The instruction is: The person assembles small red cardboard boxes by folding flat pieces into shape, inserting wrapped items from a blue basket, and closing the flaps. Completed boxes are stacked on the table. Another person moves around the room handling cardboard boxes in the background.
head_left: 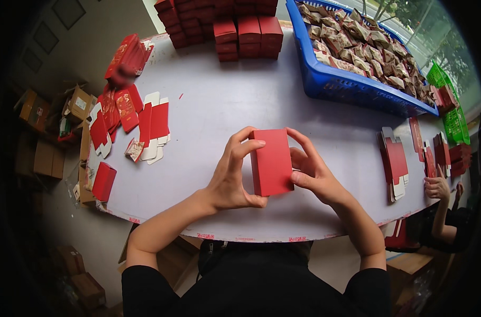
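A closed red cardboard box (pixel 273 165) is held up over the near middle of the table, its plain face toward me. My left hand (pixel 234 169) grips its left side, with fingers at the upper left corner and the thumb by the lower left corner. On the opposite side, my right hand (pixel 313 171) holds the box, a fingertip at the top right corner and the thumb against the lower right edge. What lies inside the box is hidden.
A blue basket (pixel 351 91) of small wrapped packets stands far right, and stacked red boxes (pixel 249 33) at the back. Flattened cartons (pixel 157 119) and a wrapped packet (pixel 135 149) lie left, more flat cartons (pixel 395 161) right. Another person's hand (pixel 437 186) is at the right edge.
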A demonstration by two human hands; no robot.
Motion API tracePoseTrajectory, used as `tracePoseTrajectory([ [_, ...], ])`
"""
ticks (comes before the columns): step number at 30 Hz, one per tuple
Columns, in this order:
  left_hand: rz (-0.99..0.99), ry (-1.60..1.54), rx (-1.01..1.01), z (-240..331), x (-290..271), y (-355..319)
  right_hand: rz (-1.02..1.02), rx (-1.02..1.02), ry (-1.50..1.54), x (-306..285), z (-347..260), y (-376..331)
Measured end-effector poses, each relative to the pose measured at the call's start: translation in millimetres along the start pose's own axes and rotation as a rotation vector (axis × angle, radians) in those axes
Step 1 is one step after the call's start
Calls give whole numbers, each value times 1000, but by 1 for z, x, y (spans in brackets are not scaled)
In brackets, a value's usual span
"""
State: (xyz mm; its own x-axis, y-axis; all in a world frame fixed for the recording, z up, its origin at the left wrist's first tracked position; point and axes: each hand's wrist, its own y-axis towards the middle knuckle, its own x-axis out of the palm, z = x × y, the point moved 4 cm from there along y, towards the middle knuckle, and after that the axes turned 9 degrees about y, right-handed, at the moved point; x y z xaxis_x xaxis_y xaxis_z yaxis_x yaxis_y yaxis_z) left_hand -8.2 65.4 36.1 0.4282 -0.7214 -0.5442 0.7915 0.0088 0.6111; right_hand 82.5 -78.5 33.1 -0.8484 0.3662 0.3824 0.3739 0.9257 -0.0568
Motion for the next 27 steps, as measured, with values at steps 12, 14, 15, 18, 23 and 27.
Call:
tracePoseTrajectory([
  [12, -141, 158, -182, -26, 11, 0, 244, 23, 23, -19, 8, 17],
  [14, -55, 83, -293, -34, 9, 1, 277, -11, 63, -24, 7, 31],
  [15, -13, 43, -347, -36, 7, 2, 294, -29, 83, -27, 5, 40],
  [18, 63, -54, -448, -47, 2, 2, 320, -126, 128, -21, -6, 86],
  [23, 17, 69, -380, -51, 2, 1, 348, -328, 192, 3, -47, 171],
  [27, -63, 87, -394, -42, 2, 3, 590, -499, -1, -18, -106, 217],
])
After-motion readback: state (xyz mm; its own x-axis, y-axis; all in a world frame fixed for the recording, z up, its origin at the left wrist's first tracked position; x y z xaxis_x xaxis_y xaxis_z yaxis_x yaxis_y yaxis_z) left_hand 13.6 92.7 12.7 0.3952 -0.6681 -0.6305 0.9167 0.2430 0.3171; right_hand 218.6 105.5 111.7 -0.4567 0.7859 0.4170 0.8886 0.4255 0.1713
